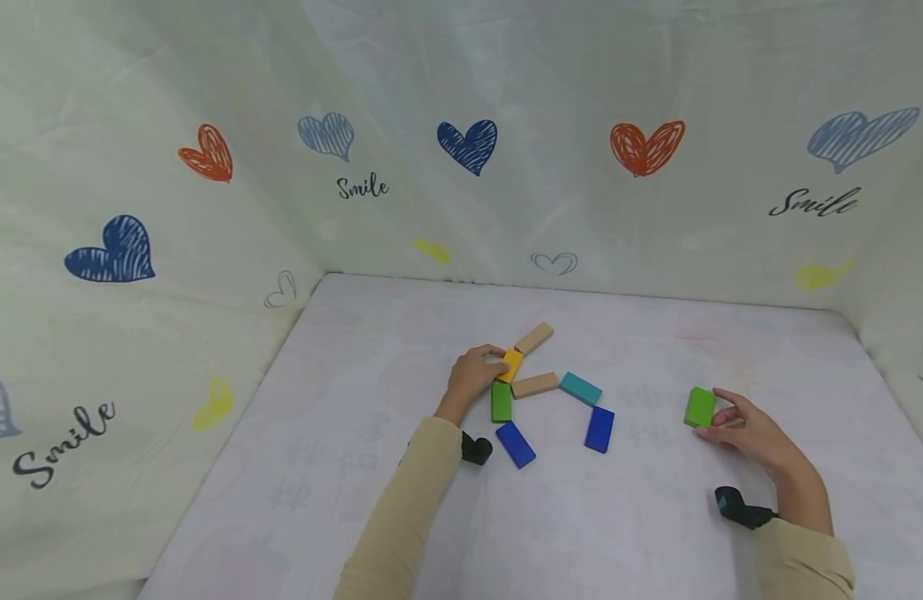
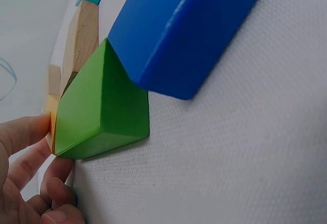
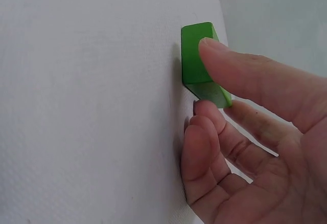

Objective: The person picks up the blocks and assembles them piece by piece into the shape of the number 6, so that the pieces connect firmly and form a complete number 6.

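My left hand (image 1: 472,375) pinches a yellow block (image 1: 512,364) at the upper left of a figure of blocks laid flat. Against the yellow block's lower end lies a green block (image 1: 501,402), large in the left wrist view, with a blue block (image 1: 516,444) below it. A plain wooden block (image 1: 535,385) runs right to a teal block (image 1: 581,388) and a second blue block (image 1: 600,429). Another wooden block (image 1: 534,338) slants up from the yellow one. Far to the right, my right hand (image 1: 757,435) grips another green block (image 1: 700,407) between thumb and fingers, low over the tabletop.
The white table (image 1: 319,517) meets a cloth backdrop (image 1: 401,225) printed with hearts and "Smile" along its back and left edges. A black wrist camera (image 1: 476,450) sits by the left sleeve, and another black wrist camera (image 1: 739,507) by the right.
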`<state>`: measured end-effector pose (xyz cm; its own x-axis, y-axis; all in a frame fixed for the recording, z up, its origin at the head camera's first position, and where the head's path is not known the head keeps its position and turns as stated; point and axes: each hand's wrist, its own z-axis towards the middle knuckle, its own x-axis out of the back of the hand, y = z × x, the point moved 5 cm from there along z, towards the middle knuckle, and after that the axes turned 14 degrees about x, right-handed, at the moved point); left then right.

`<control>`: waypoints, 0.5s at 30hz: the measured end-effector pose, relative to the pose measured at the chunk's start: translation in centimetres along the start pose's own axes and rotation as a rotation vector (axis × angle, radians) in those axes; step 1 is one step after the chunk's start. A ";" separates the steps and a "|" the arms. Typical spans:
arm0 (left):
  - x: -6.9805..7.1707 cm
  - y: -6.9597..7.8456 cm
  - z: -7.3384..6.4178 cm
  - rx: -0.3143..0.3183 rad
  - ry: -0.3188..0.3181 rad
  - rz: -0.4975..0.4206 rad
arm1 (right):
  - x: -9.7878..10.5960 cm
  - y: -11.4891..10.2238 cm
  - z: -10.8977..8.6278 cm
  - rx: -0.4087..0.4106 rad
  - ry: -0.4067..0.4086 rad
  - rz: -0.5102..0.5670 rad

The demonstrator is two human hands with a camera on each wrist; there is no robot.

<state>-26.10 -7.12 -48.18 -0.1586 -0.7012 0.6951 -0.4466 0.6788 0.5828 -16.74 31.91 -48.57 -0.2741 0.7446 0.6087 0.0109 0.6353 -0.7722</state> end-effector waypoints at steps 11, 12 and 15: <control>0.1 0.0 -0.1 -0.003 -0.006 -0.007 | 0.0 -0.1 0.2 0.010 0.001 -0.006; 0.1 0.1 -0.1 -0.005 -0.004 -0.006 | 0.0 -0.1 0.2 0.009 0.003 -0.006; 0.2 0.1 -0.2 -0.011 0.001 -0.002 | 0.0 -0.3 0.2 0.009 0.002 -0.014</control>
<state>-25.96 -7.15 -47.92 -0.1567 -0.7023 0.6944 -0.4372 0.6797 0.5889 -16.94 31.64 -48.40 -0.2724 0.7359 0.6198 -0.0017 0.6438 -0.7652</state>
